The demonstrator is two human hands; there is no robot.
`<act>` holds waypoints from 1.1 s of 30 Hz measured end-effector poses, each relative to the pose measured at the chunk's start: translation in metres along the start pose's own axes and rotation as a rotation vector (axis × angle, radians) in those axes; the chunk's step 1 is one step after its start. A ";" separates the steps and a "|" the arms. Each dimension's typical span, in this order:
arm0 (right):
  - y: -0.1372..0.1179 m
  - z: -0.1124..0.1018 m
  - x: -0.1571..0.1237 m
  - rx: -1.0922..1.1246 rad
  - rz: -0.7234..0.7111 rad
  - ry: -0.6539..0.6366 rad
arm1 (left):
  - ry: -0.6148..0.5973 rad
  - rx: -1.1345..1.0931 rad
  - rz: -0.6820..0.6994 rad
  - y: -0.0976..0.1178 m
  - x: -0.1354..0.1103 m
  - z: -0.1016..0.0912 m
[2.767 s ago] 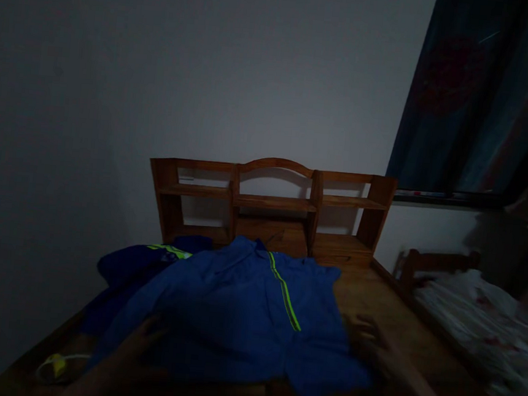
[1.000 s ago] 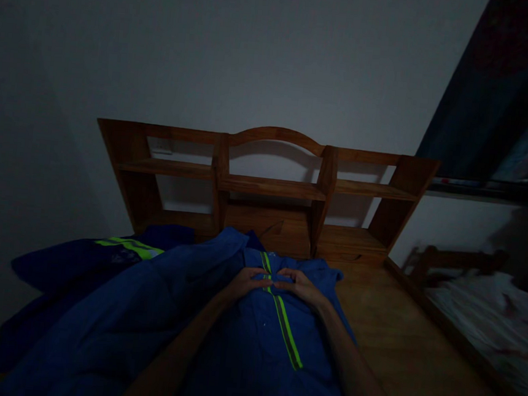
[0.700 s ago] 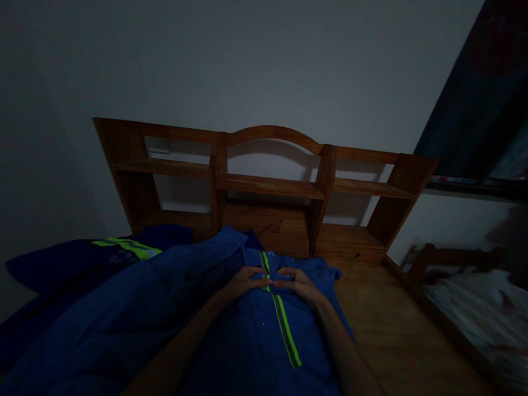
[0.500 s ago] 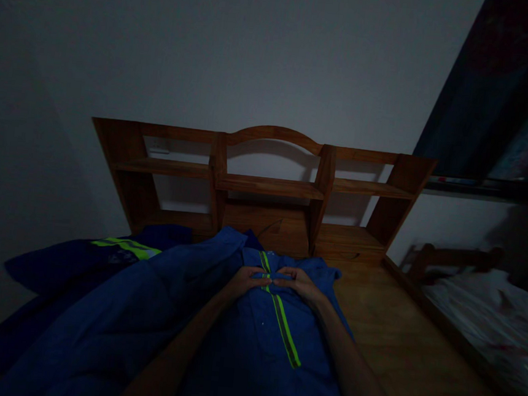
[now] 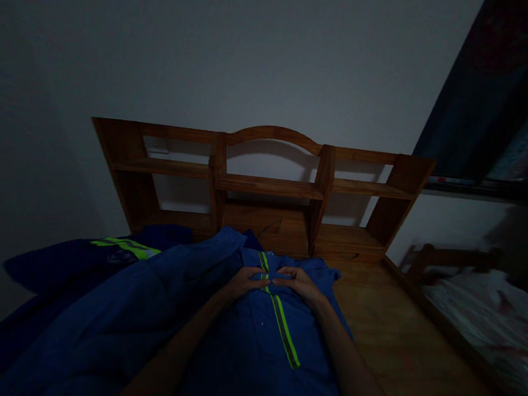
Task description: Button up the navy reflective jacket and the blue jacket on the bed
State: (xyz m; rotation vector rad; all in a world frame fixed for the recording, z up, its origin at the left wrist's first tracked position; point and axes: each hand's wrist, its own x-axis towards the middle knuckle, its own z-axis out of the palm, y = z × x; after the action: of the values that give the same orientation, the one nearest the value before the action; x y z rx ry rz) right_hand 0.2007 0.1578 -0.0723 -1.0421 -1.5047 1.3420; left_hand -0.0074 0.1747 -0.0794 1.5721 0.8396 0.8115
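A: Item one, and its place?
B: Blue garment [image 5: 250, 357], one, laid on the wooden surface [image 5: 399, 345], directly in front of the shelf unit [image 5: 271, 187]. Yellow-green stripe [image 5: 284, 332] along its front, running from near the shelf unit's middle section towards the wearer of the camera.
A: Hands?
B: Two, bare, before the shelf unit's middle section. Left hand [image 5: 244, 282]: grip narrow, thumb and finger pinching cloth at the stripe. Right hand [image 5: 301, 284]: grip likewise narrow, pinching cloth just beside, fingertips close to the left's. Light poor; the exact fold between them cannot be made out.
A: Remaining stock?
B: Dark blue garment [image 5: 68, 267], one, with reflective band [image 5: 125, 247], front left of the shelf unit, beside the first. Pale heap [image 5: 488, 322], right of the shelf unit. Wall [image 5: 276, 57], plain, behind it.
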 end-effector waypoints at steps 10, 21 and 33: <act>0.002 -0.003 0.003 -0.047 -0.066 -0.004 | -0.011 -0.038 0.000 0.007 -0.004 0.001; -0.001 0.003 0.003 -0.279 -0.199 0.125 | 0.113 0.146 0.104 -0.002 0.003 0.002; 0.006 0.008 0.004 -0.326 -0.271 0.227 | 0.356 0.227 0.079 -0.017 0.013 0.012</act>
State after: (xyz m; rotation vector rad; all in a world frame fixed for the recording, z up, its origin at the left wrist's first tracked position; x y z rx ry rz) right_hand 0.1923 0.1596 -0.0784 -1.1016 -1.6535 0.7799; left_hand 0.0077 0.1819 -0.0969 1.6926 1.1646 1.1046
